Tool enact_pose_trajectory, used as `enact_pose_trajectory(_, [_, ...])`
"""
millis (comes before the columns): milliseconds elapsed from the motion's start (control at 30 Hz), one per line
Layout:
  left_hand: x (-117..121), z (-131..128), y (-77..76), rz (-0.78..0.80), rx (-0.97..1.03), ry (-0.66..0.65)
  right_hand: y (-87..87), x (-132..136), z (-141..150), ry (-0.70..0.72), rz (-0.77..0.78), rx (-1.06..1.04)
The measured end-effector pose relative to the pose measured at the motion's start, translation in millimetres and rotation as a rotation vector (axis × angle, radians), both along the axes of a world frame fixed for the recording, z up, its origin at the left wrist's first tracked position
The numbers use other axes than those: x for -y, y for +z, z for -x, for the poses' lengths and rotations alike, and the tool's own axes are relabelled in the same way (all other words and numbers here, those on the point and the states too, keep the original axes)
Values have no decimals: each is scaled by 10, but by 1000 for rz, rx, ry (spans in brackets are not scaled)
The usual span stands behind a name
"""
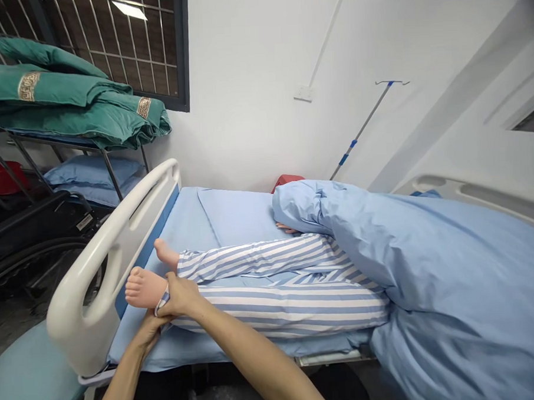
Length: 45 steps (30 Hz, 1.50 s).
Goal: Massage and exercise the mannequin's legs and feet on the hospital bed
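A white wall [247, 65] fills the background, and in front of it a bed [241, 210] with a pale blue sheet stretches across your view. A puffy blue quilt [447, 263] is heaped over its right side, covering the upper part of a manikin [252, 259] that lies with its feet to the left. Its legs, in blue-and-white striped trousers, stretch along the sheet, the near leg [289, 305] beside the far one. Left of the feet stands the cream footboard [71, 291]; beyond it, green folded bedding [67, 93] is piled on a frame by a barred window [109, 42], with part of a wheelchair [43, 239] below. A slim pole [370, 122] with hooks leans at the back. Both your hands grasp the near leg at the ankle, around the cuff: your right hand [182, 295] wraps it from above, your left hand [153, 332] supports it from underneath, fingertips hidden. The bare near foot [144, 288] points upward just past your grip, close to the footboard.
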State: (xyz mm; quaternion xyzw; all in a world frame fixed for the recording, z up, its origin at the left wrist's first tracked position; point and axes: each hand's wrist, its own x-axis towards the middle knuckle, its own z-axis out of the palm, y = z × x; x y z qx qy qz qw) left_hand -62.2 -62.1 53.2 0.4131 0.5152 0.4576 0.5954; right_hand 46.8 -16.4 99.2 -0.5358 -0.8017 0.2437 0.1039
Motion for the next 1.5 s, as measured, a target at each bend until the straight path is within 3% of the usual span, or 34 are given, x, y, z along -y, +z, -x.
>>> enact_pose_trajectory(167, [37, 33, -313, 103, 46, 26, -300, -18, 91, 3, 36, 67])
enact_pose_trajectory(267, [26, 60, -428, 144, 63, 29, -369, -37, 114, 13, 48, 67])
enact_pose_trajectory(567, [-109, 146, -303, 102, 67, -96, -247, -159, 80, 1, 6, 14])
enact_pose_trajectory(833, [-42, 183, -628, 232, 179, -6, -446, -72, 109, 14, 50, 10])
enact_pose_trajectory(1133, [-140, 315, -589, 325, 208, -141, -401, -130, 119, 3, 63, -11])
enact_pose_trajectory(1500, [-126, 355, -724, 359, 274, -86, -457, -136, 89, 45, 111, -2])
